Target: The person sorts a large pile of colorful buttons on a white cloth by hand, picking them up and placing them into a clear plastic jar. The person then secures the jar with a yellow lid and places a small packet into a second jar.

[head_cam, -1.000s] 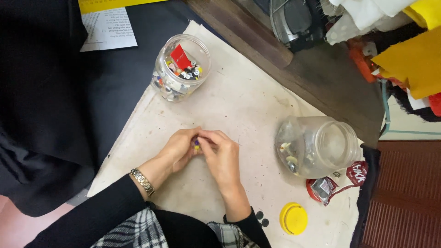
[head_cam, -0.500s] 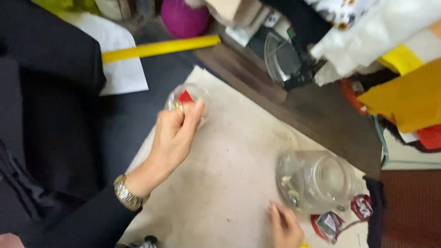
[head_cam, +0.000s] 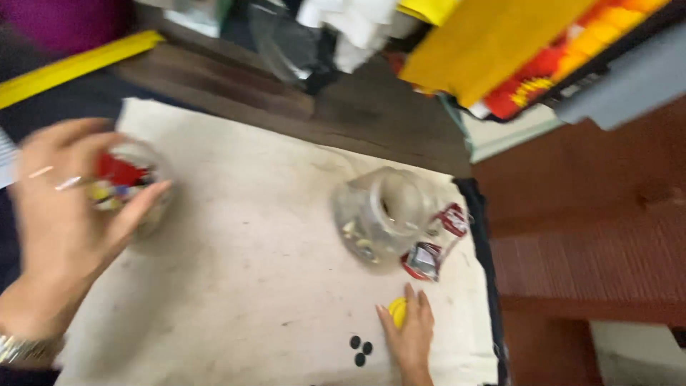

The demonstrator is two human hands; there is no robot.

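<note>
My left hand (head_cam: pixel 61 214) is cupped over the mouth of the small clear jar (head_cam: pixel 132 189) at the left edge of the cloth, fingers spread across the top and thumb round its near side. Frame is motion-blurred, so I can't tell whether I'm gripping the glass or just resting on it. Jar stands upright and holds small mixed-colour pieces with a red one on top; my palm over the opening looks like it's there to steady the jar or keep the contents in.

My right hand (head_cam: pixel 409 336) is well apart from the left, near the right edge of the cloth, lying flat with fingers on a yellow lid (head_cam: pixel 397 312). The lid is mostly under the fingertips, so whether it's pinched or only touched I can't tell.

The bigger clear jar (head_cam: pixel 382 214) lies tipped on its side in the middle-right of the cloth, mouth facing up and away, a few small pieces pooled at its low end. Tipped like that, the contents stay reachable. Two red-and-silver wrappers (head_cam: pixel 432 250) sit just beside it on the right.

Three small black discs (head_cam: pixel 359 350) sit on the cloth just left of my right hand.

The beige cloth (head_cam: pixel 250 286) covers the dark wooden table (head_cam: pixel 357 114), probably so small parts don't roll off. Yellow ruler (head_cam: pixel 71 66) far left.
</note>
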